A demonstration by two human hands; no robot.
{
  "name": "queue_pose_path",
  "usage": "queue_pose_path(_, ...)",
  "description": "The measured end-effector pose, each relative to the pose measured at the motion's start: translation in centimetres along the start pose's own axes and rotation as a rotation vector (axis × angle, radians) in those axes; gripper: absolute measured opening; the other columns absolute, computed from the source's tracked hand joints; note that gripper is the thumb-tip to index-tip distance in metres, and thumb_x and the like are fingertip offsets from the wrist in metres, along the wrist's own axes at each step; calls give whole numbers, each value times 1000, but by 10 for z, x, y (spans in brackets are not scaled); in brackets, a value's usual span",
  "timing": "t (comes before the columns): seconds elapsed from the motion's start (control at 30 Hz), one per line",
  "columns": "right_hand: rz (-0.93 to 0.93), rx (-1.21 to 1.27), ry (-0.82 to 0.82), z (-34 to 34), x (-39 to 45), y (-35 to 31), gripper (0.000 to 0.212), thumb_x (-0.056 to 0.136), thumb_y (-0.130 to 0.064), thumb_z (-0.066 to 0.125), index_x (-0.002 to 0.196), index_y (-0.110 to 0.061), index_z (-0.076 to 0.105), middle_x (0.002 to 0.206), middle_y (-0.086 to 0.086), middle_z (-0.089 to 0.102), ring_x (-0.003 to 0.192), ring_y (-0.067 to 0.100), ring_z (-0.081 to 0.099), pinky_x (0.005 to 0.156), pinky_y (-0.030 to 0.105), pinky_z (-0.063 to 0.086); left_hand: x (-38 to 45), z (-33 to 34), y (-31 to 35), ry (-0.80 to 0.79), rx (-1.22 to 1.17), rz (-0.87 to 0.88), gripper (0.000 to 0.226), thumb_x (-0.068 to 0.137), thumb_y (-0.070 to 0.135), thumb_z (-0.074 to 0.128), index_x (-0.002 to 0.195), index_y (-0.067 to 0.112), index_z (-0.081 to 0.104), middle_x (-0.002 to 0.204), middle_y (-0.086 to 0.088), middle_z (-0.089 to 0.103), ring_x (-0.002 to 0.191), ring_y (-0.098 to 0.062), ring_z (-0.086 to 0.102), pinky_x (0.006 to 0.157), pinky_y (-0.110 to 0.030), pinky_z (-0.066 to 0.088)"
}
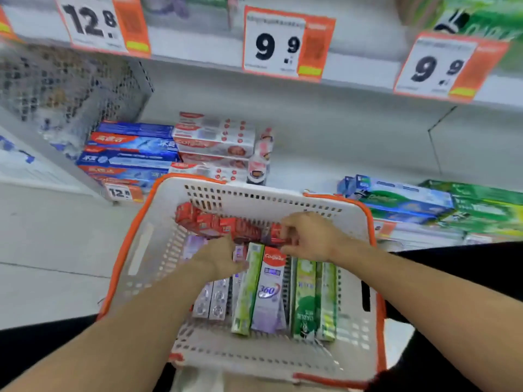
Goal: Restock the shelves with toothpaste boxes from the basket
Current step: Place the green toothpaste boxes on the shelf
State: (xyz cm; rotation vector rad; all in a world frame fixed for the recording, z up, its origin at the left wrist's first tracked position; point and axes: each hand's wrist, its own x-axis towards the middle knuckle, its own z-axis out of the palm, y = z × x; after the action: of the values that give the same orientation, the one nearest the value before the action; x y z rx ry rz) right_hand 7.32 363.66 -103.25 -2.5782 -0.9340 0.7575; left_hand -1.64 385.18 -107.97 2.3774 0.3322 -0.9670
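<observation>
A white basket with orange rim sits in front of me, holding several toothpaste boxes: green ones, a purple-white one and pale ones. A bunch of red toothpaste boxes lies across the far part of the basket. My right hand grips the right end of the red boxes. My left hand reaches in under their middle, its fingers hidden beneath them.
The low shelf behind the basket carries blue boxes and white-red boxes at left, green and blue boxes at right, with bare room between. Price tags hang on the upper shelf edge. A wire basket is at left.
</observation>
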Motion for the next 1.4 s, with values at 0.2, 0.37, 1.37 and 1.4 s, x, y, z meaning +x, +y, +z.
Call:
queue_pose_path(0.2, 183, -30, -221, 48, -21, 50, 37, 73, -39, 86, 97, -19, 68, 90, -6, 62, 86, 17, 61, 74, 31, 50, 7, 105, 0, -14, -126, -168, 100, 84, 51, 73, 152, 3, 19, 139, -16, 52, 121, -33, 56, 93, -39, 51)
queue_pose_path(0.37, 292, -23, -223, 64, -23, 71, 72, 70, -51, 86, 129, -17, 62, 125, 1, 63, 111, 22, 61, 93, 37, 53, 10, 95, -15, -14, -287, -187, 97, 81, 40, 81, 154, 5, 28, 144, -15, 52, 125, -32, 55, 98, -36, 49)
queue_pose_path(1.37, 317, 109, -260, -133, -28, 14, 25, 85, -25, 75, 110, -23, 71, 88, -4, 63, 54, 1, 57, 53, 18, 49, -24, 17, 39, -241, -1276, -48, 131, 34, 40, 102, 146, 15, 38, 137, -8, 62, 124, -21, 60, 105, -46, 48)
queue_pose_path(1.4, 331, 183, -229, -152, -37, 11, 22, 84, -21, 75, 106, -21, 73, 80, 1, 66, 54, 7, 60, 53, 23, 53, -25, 12, 47, -208, -1304, -24, 132, 40, 40, 100, 151, 14, 32, 132, -4, 65, 121, -15, 62, 101, -38, 52)
